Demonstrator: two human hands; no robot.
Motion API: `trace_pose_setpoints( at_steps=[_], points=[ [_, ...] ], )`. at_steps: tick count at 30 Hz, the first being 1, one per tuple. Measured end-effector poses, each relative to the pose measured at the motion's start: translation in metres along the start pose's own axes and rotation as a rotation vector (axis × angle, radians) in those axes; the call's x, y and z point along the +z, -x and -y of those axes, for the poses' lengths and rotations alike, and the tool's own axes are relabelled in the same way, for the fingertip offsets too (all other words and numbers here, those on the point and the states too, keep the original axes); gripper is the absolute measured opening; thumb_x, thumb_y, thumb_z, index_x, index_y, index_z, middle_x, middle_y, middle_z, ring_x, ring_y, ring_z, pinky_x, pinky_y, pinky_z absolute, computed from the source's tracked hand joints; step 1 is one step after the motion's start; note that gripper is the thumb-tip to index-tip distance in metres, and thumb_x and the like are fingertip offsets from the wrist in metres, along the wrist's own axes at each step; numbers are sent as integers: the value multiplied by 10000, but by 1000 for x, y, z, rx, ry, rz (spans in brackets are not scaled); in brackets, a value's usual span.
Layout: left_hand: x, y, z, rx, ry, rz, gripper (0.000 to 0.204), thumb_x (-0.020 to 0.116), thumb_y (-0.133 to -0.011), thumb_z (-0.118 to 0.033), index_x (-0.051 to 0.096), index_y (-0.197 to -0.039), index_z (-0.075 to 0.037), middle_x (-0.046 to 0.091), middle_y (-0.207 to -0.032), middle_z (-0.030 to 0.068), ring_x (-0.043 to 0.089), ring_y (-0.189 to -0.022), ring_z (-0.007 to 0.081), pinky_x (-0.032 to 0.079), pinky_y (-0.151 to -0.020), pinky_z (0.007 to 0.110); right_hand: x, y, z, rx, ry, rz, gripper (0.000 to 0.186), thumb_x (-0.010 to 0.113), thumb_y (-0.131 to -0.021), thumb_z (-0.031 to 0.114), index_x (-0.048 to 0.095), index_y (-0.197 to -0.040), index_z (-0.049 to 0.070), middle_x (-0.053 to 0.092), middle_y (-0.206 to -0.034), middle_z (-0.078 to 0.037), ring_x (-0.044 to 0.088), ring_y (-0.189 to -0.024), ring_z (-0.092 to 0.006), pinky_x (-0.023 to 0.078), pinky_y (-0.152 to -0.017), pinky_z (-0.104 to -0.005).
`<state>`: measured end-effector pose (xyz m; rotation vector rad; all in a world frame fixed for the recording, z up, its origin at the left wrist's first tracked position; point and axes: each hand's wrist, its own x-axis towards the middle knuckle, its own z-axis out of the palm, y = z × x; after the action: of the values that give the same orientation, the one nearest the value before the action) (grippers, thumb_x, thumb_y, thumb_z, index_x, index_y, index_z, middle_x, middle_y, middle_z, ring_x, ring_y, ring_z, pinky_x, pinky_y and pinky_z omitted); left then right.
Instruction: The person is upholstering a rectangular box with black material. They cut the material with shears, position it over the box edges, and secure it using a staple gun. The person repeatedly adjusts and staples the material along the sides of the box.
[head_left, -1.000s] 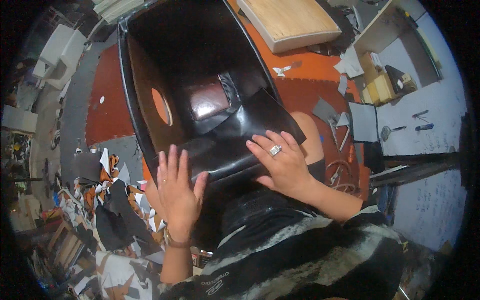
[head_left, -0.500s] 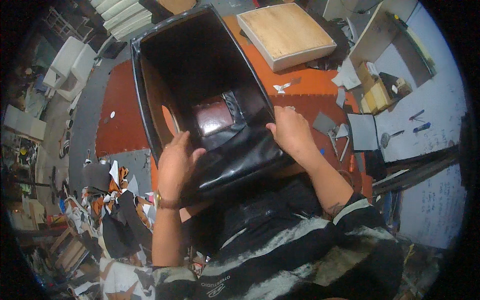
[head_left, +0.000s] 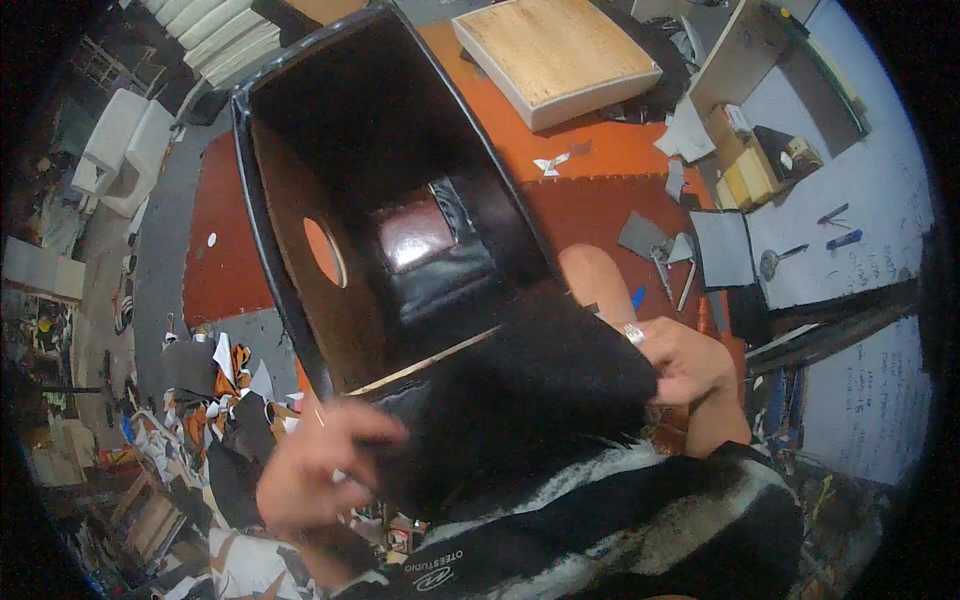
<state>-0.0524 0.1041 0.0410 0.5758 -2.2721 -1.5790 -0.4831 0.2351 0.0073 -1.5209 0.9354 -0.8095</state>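
Observation:
A deep open box covered in black leatherette stands before me, with a round hole in its left wall. Across its near side hangs a dark cover flap, turned out towards me so that a pale strip of bare edge shows. My right hand is closed on the flap's right corner, fingers pinched. Close to the flap's left end is my left hand, its fingers smeared by motion; whether they touch the flap I cannot tell. A shiny brown patch shows inside the box.
Behind the box, a wood-topped padded panel lies on an orange and red-brown work surface. Fabric scraps are heaped at the left. Pens and a round-headed tool lie on a white board at the right.
Both hands have left the box's rim and come nearer to me. The flap has been drawn out over the near edge, baring the pale strip, and the right hand has taken its corner.

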Motion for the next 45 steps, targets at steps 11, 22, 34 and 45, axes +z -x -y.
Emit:
trace_pose_setpoints(
  at_steps=[11,22,34,45],
  points=[
    [58,9,-8,-359,-257,-262,223,864,-854,-90,790,-1056,-31,800,-1023,119,756,-950,301,567,-857,395,-9,13,-33,-211,47,362,190,751,-963,118,840,-1130,130,717,-1342,-133,609,-1309,-377,465,-1108,-518],
    [94,-36,39,-122,-731,-526,248,905,-784,-164,782,-979,-72,710,-947,68,657,-873,292,523,-764,413,-2,7,-45,-106,-57,379,288,880,-855,156,815,-1119,62,709,-1344,-181,649,-1273,-366,511,-1069,-474],
    [115,-59,45,-133,-771,-530,271,928,-753,-209,793,-962,-101,655,-901,63,607,-838,285,497,-742,418,27,-6,-48,-131,330,-557,286,807,-938,192,784,-1179,40,753,-1202,-111,681,-1117,-258,507,-996,-399],
    [123,-78,45,-78,-801,-563,272,930,-749,-179,796,-964,-80,661,-930,77,610,-860,291,499,-753,415,38,-22,-81,-213,902,-699,322,899,-791,251,823,-1086,145,712,-1120,-58,652,-1041,-317,501,-932,-452]
  ],
)
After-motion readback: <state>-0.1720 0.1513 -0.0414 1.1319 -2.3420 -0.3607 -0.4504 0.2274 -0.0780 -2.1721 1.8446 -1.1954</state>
